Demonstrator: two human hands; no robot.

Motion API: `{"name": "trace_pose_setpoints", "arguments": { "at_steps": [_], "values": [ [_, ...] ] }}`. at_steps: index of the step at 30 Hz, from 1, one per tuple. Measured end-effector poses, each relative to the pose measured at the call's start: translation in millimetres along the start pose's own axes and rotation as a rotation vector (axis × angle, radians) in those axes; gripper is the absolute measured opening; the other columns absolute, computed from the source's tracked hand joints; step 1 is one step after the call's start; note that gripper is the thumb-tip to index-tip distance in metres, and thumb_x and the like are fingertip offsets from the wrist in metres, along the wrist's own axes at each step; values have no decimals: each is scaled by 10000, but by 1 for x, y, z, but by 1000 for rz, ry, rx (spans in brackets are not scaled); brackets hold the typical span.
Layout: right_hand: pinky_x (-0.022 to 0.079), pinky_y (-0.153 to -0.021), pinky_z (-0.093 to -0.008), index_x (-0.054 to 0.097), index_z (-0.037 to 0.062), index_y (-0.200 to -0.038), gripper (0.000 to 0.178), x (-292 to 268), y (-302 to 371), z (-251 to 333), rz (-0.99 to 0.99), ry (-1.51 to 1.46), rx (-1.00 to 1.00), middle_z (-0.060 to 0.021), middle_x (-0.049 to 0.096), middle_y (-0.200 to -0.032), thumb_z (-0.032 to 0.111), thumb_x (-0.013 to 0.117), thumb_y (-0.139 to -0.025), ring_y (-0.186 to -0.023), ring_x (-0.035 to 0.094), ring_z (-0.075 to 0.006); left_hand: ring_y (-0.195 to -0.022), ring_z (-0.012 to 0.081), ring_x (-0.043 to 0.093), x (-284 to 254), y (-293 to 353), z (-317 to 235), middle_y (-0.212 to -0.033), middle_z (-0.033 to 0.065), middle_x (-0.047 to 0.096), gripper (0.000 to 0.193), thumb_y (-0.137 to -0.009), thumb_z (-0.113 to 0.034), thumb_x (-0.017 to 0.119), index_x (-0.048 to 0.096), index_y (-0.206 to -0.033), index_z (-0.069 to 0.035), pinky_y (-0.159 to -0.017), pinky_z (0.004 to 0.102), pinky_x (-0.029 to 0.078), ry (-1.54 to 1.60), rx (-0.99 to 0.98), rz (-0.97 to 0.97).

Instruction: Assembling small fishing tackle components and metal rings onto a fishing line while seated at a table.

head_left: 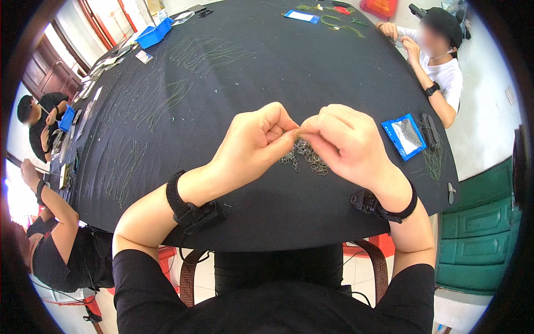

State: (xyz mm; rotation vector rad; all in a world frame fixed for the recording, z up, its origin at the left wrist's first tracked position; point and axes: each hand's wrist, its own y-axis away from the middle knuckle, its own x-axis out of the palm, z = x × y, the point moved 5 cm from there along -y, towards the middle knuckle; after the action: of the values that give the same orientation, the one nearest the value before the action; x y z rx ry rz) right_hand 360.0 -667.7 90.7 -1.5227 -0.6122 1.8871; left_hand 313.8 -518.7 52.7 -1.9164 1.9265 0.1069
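My left hand (253,142) and my right hand (347,142) meet fingertip to fingertip above the near edge of a black-covered table (267,72). Both pinch something tiny between thumb and forefinger, too small to make out. Just below the fingertips lies a small heap of little metal hooks or rings (305,157) on the cloth. Each wrist carries a black strap.
A blue packet (404,136) and a bundle of thin green strands (434,158) lie to the right. Rows of thin strands (167,100) cover the table's left and far side. Other people sit at the far right (439,55) and along the left edge (41,119). A blue tray (154,34) stands far left.
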Motion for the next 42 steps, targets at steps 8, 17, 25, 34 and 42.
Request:
{"name": "trace_pose_setpoints", "arguments": {
  "at_steps": [8,17,25,34,42],
  "values": [
    [451,-579,-250,624,22,-897,75,2,5,-29,94,-387,486,-36,628,-729,78,661,-863,-640,570,-78,-654,-36,444,4,2,-3,-732,-77,544,86,-934,-74,615,574,-886,-15,-541,154,344,84,7,40],
    [442,-600,-232,597,-1,-842,129,23,17,-42,168,-602,708,-1,608,-697,112,655,-865,-650,536,-44,-598,-3,437,-1,0,-1,-611,-42,526,105,-910,-72,639,589,-872,12,-517,191,364,15,28,-38],
    [436,-517,-305,541,36,-755,149,14,5,-7,126,-234,262,-78,541,-643,48,689,-745,-560,557,-204,-599,4,440,-6,-1,0,-615,-42,532,80,-905,-61,623,610,-888,16,-530,198,374,53,97,-182],
    [422,-519,-250,627,36,-881,67,-4,2,-16,12,-266,375,-52,581,-695,33,675,-834,-567,555,-115,-624,-29,428,0,0,-5,-684,-79,554,69,-913,-61,642,623,-883,-1,-526,163,331,-34,58,-28],
    [443,-580,-229,618,2,-878,137,17,14,-44,92,-527,656,2,612,-713,135,646,-891,-648,533,-38,-602,-14,448,-4,0,-7,-653,-47,572,77,-901,-61,654,629,-883,9,-522,177,360,-57,79,-94]
  ]
}}
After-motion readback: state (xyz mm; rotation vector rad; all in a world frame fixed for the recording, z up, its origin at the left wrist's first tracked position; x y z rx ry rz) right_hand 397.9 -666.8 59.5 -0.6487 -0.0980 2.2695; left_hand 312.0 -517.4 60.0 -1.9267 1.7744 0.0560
